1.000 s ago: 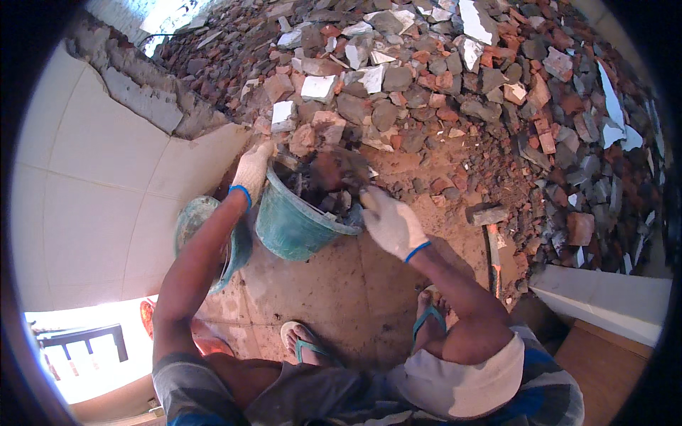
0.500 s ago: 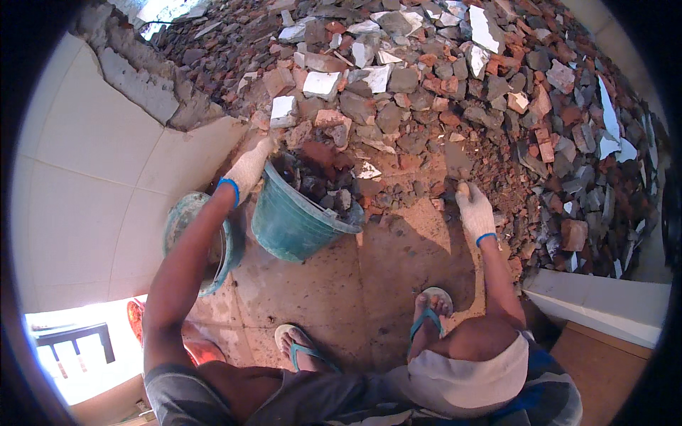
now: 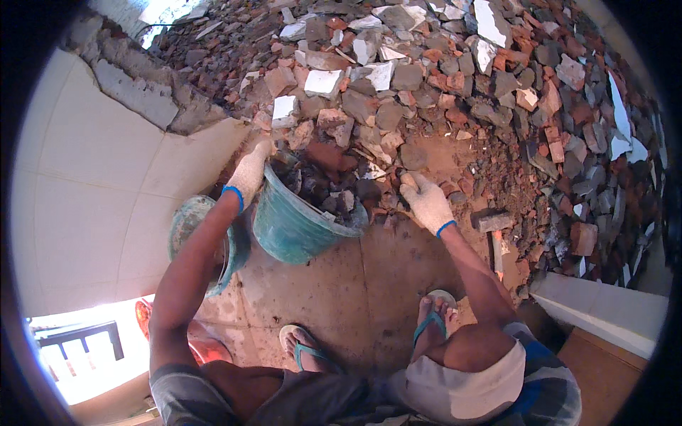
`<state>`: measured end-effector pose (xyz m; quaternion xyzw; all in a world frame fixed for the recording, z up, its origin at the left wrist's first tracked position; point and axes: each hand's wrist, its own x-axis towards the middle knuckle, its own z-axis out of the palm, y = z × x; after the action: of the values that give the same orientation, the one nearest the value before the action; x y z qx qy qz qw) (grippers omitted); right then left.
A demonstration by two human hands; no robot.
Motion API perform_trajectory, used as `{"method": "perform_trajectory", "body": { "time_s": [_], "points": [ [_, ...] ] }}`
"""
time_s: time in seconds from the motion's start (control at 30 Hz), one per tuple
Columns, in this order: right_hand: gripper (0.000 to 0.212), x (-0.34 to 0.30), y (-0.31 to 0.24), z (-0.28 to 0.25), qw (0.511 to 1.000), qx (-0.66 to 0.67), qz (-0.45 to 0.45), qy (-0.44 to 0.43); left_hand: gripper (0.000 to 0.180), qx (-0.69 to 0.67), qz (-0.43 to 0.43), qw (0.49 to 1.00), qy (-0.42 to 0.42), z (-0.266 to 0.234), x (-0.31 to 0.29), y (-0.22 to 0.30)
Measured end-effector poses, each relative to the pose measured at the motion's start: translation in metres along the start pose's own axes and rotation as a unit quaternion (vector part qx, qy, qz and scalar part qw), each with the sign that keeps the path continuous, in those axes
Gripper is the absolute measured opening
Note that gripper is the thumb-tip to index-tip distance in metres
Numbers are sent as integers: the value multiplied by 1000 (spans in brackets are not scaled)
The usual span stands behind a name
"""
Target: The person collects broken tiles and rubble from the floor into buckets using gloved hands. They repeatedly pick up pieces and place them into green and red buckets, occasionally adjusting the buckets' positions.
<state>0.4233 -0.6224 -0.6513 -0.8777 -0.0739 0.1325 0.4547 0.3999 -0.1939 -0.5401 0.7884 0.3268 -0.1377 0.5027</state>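
Observation:
My left hand (image 3: 250, 170), in a white glove with a blue cuff, grips the far left rim of a teal plastic bucket (image 3: 291, 231). The bucket leans toward the rubble pile (image 3: 455, 92) and holds dark broken stones and brick pieces. My right hand (image 3: 425, 200), gloved the same way, is just right of the bucket's mouth. Its fingers curl over a dark chunk of rubble (image 3: 402, 182) at the foot of the pile.
A second teal bucket (image 3: 188, 227) stands under my left forearm by the white tiled wall (image 3: 92, 184). A small sledgehammer (image 3: 494, 224) lies on the floor to the right. My feet in flip-flops (image 3: 433, 323) rest on the dusty floor. A white ledge (image 3: 604, 312) sits at the lower right.
My right hand went from the bucket out to the rubble on the right, then came back left toward the bucket's mouth. My left hand stayed on the rim.

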Motion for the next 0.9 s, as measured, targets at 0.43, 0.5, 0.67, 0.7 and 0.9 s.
{"method": "perform_trajectory", "body": {
  "time_s": [0.43, 0.5, 0.67, 0.7, 0.9],
  "points": [
    [54, -83, -83, -2, 973, -115, -189, -69, 58, -38, 6, 999, 7, -1, -13, 10],
    [55, -93, -86, -1, 978, -126, -139, -92, 62, -19, 26, 1000, 0, -2, -12, 7],
    [51, -100, -35, -42, 987, -81, -3, 137, 65, 18, 57, 998, 15, -4, -9, -1],
    [50, -95, -19, -53, 980, -98, 40, 171, 64, 12, 42, 999, 6, -5, -8, -1],
    [55, -72, 41, -75, 988, -66, 105, 95, 56, -22, 29, 999, -7, -3, -13, 12]
  ]
}}
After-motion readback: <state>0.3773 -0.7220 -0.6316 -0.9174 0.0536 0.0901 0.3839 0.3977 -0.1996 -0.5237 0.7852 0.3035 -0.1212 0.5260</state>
